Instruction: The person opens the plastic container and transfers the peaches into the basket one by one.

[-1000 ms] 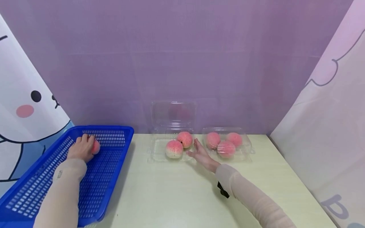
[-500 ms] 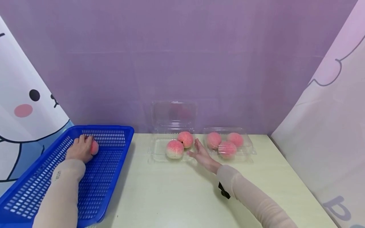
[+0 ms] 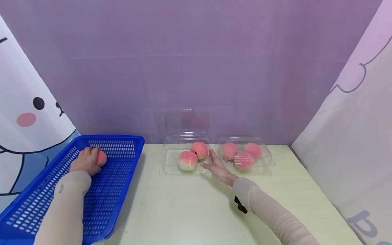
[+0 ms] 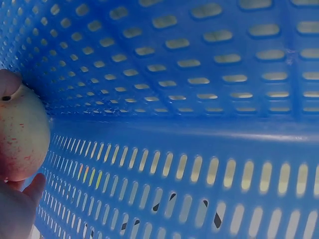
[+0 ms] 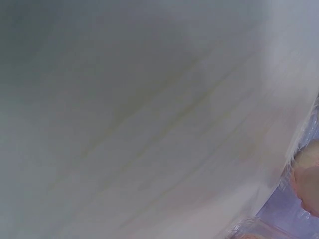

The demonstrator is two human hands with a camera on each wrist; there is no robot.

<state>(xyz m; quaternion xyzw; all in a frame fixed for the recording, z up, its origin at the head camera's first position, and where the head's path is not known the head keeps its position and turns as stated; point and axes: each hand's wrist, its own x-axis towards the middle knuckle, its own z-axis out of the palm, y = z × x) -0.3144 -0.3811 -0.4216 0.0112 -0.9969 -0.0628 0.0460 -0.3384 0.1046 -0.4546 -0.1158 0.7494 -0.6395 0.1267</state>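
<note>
Inside the blue basket, my left hand [image 3: 84, 161] grips a pink peach [image 3: 101, 158] near the far end. The left wrist view shows that peach [image 4: 24, 134] at its left edge, with a fingertip on top and the thumb below. My right hand [image 3: 216, 169] is held out with straight fingers and holds nothing. Just left of its fingertips is a clear plastic clamshell box [image 3: 170, 160] with its lid raised, bearing a pink-and-cream peach [image 3: 188, 160] and a redder peach [image 3: 199, 150]. To its right, a second clear box [image 3: 265, 160] has its lid down over three peaches [image 3: 243, 160].
The blue perforated basket [image 3: 122, 204] takes up the left of the pale table [image 3: 171, 207]. A purple cloth [image 3: 196, 61] stands behind the boxes. Printed cloths hang on the left [image 3: 18, 85] and right [image 3: 352, 146].
My left hand has shifted very slightly left and down in the basket, with the peach at its fingers. The right hand and the boxes stay in place.
</note>
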